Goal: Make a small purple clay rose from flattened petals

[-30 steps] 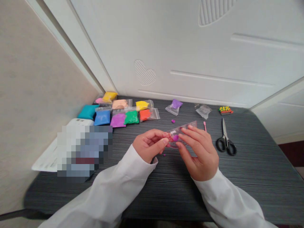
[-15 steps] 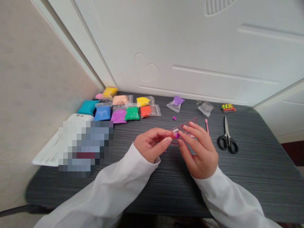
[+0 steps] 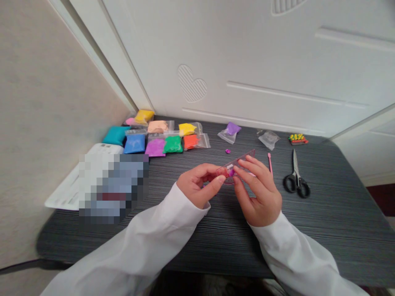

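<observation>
Here we are, above the dark wood-grain tabletop (image 3: pixel 228 242), our left hand (image 3: pixel 197 187) pinching the clear pinkish plastic sheet (image 3: pixel 230 167), its long axis slanting from near left to a pointed far-right corner. Our right hand (image 3: pixel 261 195) curves over it, fingertips at the small purple lump (image 3: pixel 231 173), now showing less than a second ago; we can't tell if they grip. The black-handled scissors (image 3: pixel 296 176) lie right, before the table's right edge.
</observation>
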The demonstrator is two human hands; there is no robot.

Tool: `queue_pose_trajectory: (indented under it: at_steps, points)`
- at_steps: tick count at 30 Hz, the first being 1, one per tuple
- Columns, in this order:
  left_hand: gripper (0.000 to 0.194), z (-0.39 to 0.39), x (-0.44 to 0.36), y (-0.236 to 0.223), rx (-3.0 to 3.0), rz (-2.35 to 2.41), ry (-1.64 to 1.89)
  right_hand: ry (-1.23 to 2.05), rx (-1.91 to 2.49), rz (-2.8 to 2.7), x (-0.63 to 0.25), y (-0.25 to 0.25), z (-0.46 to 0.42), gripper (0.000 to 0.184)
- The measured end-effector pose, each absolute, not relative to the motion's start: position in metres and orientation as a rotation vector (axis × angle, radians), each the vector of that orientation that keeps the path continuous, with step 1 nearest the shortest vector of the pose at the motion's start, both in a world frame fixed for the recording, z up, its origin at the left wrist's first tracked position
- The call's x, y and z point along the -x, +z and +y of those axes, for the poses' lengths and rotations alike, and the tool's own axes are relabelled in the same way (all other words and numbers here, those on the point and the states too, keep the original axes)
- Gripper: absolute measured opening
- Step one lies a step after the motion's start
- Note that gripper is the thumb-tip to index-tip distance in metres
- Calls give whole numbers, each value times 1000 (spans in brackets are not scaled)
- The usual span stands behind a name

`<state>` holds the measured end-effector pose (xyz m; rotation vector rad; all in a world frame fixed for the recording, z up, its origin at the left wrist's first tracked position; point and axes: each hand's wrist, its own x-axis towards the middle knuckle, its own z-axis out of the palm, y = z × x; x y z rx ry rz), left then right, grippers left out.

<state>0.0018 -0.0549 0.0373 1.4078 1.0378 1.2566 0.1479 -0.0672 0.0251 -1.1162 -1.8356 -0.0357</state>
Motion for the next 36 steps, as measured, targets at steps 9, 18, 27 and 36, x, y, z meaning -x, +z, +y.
queue_pose_trajectory:
  at_steps: [9,18,27,36]
  points:
    - [11,-55,-3,34,-1382,1034,1250,13,1153,-1798,-148,26,-68,23]
    - [13,-56,-4,33,-1439,1088,1221,6,1138,-1770,-146,25,-65,24]
    - [15,-56,-3,31,-1569,1131,1190,11,1157,-1749,-148,23,-63,18]
    - [16,-56,-3,30,-1650,1135,1167,-21,1145,-1760,-147,21,-62,19]
